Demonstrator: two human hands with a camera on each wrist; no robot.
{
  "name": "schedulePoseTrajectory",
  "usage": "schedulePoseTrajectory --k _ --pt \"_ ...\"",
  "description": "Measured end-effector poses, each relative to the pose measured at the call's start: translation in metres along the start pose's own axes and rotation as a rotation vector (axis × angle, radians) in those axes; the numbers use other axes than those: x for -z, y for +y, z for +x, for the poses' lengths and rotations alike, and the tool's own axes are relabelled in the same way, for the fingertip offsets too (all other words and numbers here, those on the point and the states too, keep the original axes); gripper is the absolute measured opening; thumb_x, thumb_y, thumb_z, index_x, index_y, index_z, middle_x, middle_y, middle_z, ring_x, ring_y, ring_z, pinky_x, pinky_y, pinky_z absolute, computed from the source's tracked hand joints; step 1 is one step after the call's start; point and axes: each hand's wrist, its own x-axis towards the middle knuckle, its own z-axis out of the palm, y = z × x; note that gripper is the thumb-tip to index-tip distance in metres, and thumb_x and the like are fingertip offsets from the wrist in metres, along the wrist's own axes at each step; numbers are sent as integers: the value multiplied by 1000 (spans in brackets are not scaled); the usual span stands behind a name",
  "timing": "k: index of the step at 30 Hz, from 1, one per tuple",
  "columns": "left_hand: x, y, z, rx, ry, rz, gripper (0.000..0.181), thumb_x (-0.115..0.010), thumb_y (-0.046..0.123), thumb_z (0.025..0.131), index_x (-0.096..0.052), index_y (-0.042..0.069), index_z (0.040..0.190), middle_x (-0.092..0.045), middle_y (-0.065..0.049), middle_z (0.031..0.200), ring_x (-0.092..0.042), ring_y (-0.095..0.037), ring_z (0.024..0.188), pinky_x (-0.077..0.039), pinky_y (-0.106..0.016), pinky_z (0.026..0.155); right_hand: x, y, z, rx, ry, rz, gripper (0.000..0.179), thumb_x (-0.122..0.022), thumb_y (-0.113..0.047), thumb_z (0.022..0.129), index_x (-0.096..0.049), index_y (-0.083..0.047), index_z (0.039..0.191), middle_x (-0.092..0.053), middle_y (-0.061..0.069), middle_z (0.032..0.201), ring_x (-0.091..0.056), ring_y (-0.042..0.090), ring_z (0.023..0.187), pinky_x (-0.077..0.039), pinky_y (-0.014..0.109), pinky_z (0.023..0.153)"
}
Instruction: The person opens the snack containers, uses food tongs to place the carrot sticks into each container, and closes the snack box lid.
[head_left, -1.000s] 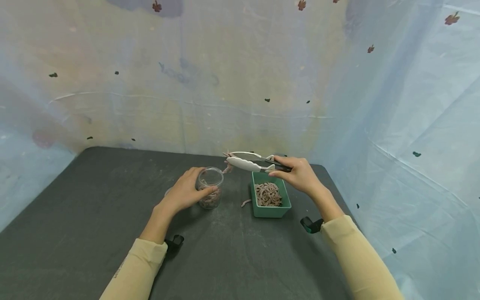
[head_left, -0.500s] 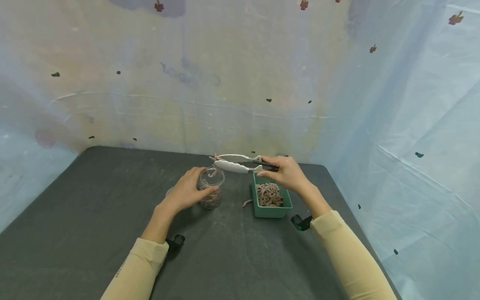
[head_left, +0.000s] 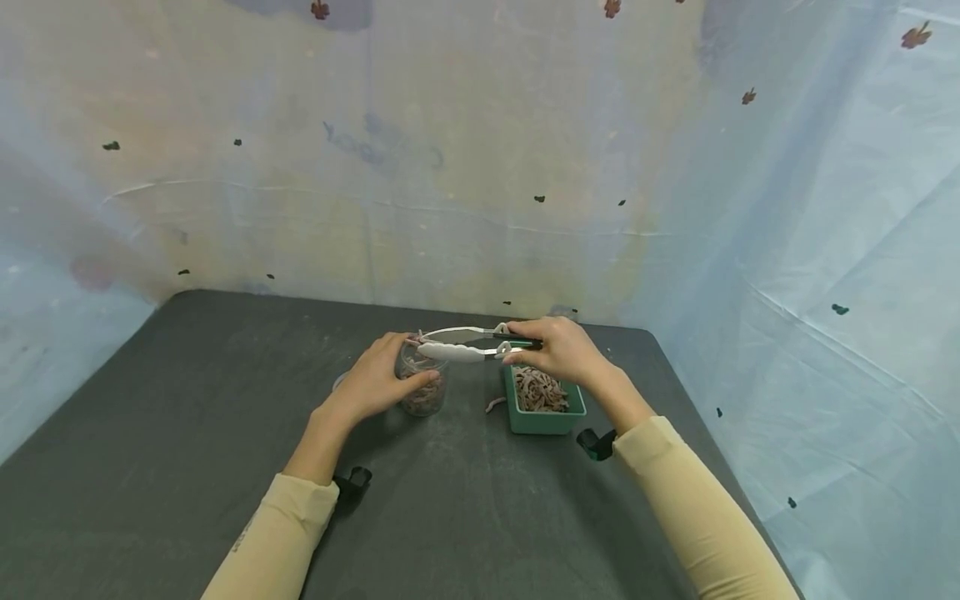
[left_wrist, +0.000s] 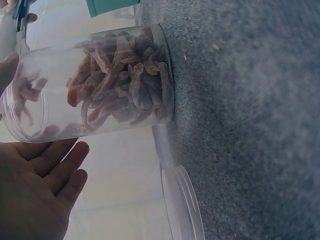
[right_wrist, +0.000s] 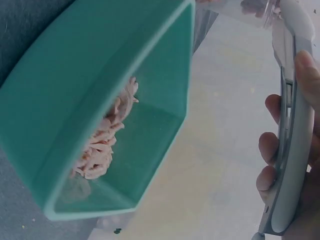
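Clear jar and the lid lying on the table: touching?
Apart. Left wrist view: a plain gap between jar and lid, tabletop showing in it.

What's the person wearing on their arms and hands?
The left sleeve and right sleeve are pale yellow. The left has small dark lettering, too tiny to read. A black gadget sits by each wrist. The left hand and right hand wear no gloves.

On dark grey table (head_left: 450, 517), clear cylindrical plastic jar (head_left: 426, 401) left of rectangular green plastic tub (head_left: 545, 424), thin brownish strip (head_left: 495, 404) between.
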Motion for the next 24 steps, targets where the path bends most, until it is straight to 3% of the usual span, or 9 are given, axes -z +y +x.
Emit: schedulePoseTrajectory --k 7,15,21,24 --pt "0 0 0 2 0 4 95 -67 66 94 -36 6 160 -37 -21 160 -37 -45 147 -37 -68 113 9 -3 5 0 -59 -6 63 -78 -38 94 -60 -9 147 -70 10 134 -44 8 53 -41 31 60" --pt "0 2 0 -5 1 7 92 -67 64 95 -37 7 160 -38 -21 160 -37 -45 147 -36 -68 113 11 -4 3 6 -63 9 65 -80 -36 92 -60 -8 148 -69 11 136 -54 4 60 -49 34 68" --pt "0 2 -1 -10 8 5 90 -68 62 95 -38 7 159 -39 -21 159 -38 -45 146 -37 -68 113 9 -3 -1 6 -50 35 66 -79 -35 94 -57 -7 149 -67 13 139 -52 11 57 -49 37 70" --pt "0 1 -1 -5 6 11 92 -67 64 94 -37 7 160 -38 -21 160 -37 -45 147 -37 -68 113 9 0 -7 -26 -41 52 67 -77 -35 95 -54 -6 152 -65 15 141 -65 19 75 -53 41 76"
